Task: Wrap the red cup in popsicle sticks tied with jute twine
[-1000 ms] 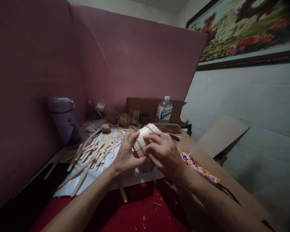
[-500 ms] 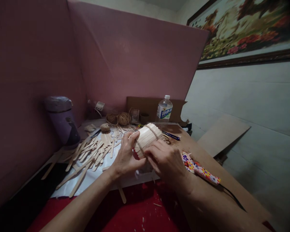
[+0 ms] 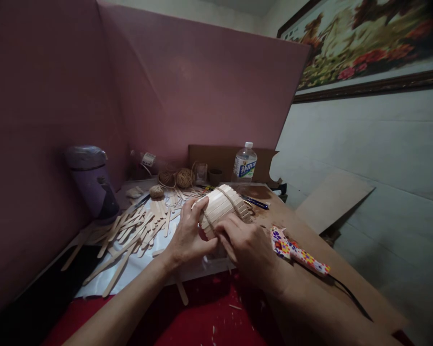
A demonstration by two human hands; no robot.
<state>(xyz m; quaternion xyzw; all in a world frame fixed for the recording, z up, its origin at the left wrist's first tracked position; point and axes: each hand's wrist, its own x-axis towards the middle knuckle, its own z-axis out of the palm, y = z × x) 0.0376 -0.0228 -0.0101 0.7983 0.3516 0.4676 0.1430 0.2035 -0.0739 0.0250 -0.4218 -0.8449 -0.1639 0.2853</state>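
Observation:
A round holder made of pale craft sticks [image 3: 220,206] is tilted on its side between my hands, above the table's near part. Two bands of brown twine [image 3: 231,200] run around it. My left hand [image 3: 189,230] grips its left end, with fingers over the top and the thumb underneath. My right hand [image 3: 247,245] is closed against the lower near side by the left band, fingertips pinched together. Whatever those fingertips pinch is hidden from me.
Loose craft sticks [image 3: 130,233] lie heaped on a white sheet at left, near a purple tumbler [image 3: 94,185]. Twine balls [image 3: 184,178] and a plastic bottle [image 3: 246,163] stand behind. A flower-patterned glue gun [image 3: 299,254] with a cord and a blue pen-like tool [image 3: 257,203] lie at right.
The stick holder has turned slightly, showing more of its right end. My right hand has shifted a little lower along its side; the left hand keeps its grip.

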